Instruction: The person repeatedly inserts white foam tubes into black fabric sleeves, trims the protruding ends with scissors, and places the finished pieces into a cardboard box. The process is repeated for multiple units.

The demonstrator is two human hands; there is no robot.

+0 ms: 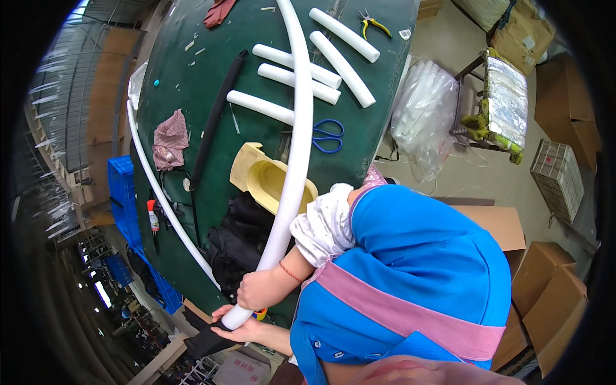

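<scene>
A long white foam tube [296, 147] arcs from the far edge of the view down to my hands. My right hand [258, 290], with a red cord bracelet at the wrist, is wrapped round it near its lower end. Just below, my left hand [242, 330] cups that end, palm up, with its fingers curled about the tube. Black fabric [208, 338] lies against the tube's end and the left fingers; whether it is pinched there is hidden. More black cloth [240, 234] lies bunched on the table beside the right hand.
The green table [212, 29] holds several short white foam tubes [343, 67], blue-handled scissors [328, 136], yellow-handled pliers [372, 24], a cream plastic part [256, 173], a black rod [218, 122] and a pink cloth [170, 138]. A padded stool [500, 96] and cardboard boxes [555, 308] stand right.
</scene>
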